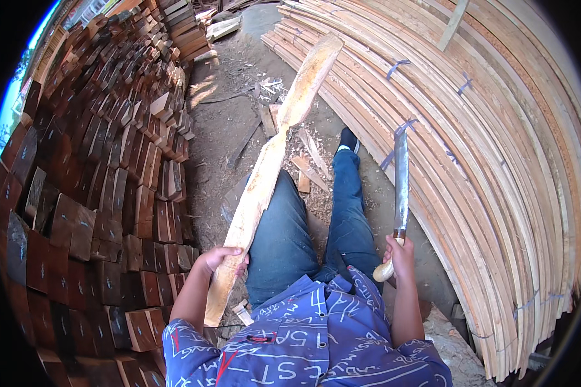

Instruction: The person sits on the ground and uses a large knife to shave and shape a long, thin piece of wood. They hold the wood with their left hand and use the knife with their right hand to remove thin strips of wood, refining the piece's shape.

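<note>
The person is sitting on the ground, legs in dark blue trousers (306, 226) stretching forward, a blue patterned shirt (316, 335) filling the lower edge of the view.

The left hand (223, 258) is closing around the lower part of a long, pale, rough-hewn wooden plank (271, 161), fingers wrapping its edge. The plank is leaning diagonally, its lower end sitting by the left hip and its upper end reaching up and to the right, crossing over the left thigh, towards the stacked slats.

The right hand (399, 255) is gripping the light wooden handle of a long-bladed machete (401, 187), fist closed tight. The grey blade is pointing up and away from the body, standing nearly upright, well apart from the plank (nothing is touching its edge that I can see).

No bins or boxes here; the wood is being kept in stacks. To the left, a tall wall of short, dark reddish-brown timber blocks (97, 193) is showing its cut ends. To the right, a big stack of long, thin, pale wooden slats (484, 161) is lying in bundles, tied with blue straps (399, 64).

Between the two stacks, the bare dirt ground (226, 122) is lying littered with wood chips and offcuts (306, 168), thickest near the feet. One dark shoe (348, 138) is resting close to the slat stack. Sunlight is falling across the yard; a sliver of blue sky (10, 103) is showing at far left.
</note>
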The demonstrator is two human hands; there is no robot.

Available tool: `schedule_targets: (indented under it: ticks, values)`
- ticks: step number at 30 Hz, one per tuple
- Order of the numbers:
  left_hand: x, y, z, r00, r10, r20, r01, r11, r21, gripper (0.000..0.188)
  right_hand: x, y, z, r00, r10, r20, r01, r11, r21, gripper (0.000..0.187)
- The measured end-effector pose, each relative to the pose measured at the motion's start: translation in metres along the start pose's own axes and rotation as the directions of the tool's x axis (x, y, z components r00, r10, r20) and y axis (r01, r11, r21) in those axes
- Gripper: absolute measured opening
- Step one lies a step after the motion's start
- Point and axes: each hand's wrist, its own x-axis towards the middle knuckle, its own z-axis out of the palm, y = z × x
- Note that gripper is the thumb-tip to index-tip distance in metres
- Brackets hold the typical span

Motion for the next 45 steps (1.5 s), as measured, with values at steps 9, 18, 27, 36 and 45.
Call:
schedule_targets:
  ticks: [9, 18, 27, 36, 45]
  values:
    - [0.001, 0.033, 0.003, 0.997, 0.011, -0.081, 0.004, 0.985, 0.175, 0.026, 0.003, -0.003, 0.013, 0.999, 0.011, 0.034, -0.012, 1.000, 0.024, 0.014]
    - [0.013, 0.020, 0.004, 0.999, -0.030, -0.018, 0.031, 0.996, 0.087, 0.038, 0.003, 0.004, 0.016, 0.998, 0.051, 0.039, -0.051, 0.999, -0.015, 0.014]
    - [0.026, 0.015, 0.011, 0.996, -0.041, 0.083, 0.041, 0.999, 0.001, 0.040, -0.009, -0.009, -0.002, 1.000, 0.027, 0.007, -0.026, 0.999, -0.024, 0.016]
    - [0.033, 0.008, 0.029, 0.992, 0.077, 0.095, -0.068, 0.993, -0.097, 0.034, -0.007, -0.015, -0.007, 0.999, 0.005, -0.039, -0.006, 0.999, -0.038, 0.015]
    - [0.048, 0.009, 0.021, 0.991, 0.052, 0.122, -0.040, 0.995, -0.093, 0.035, -0.014, -0.029, 0.003, 1.000, -0.001, -0.016, 0.000, 0.996, -0.092, 0.015]
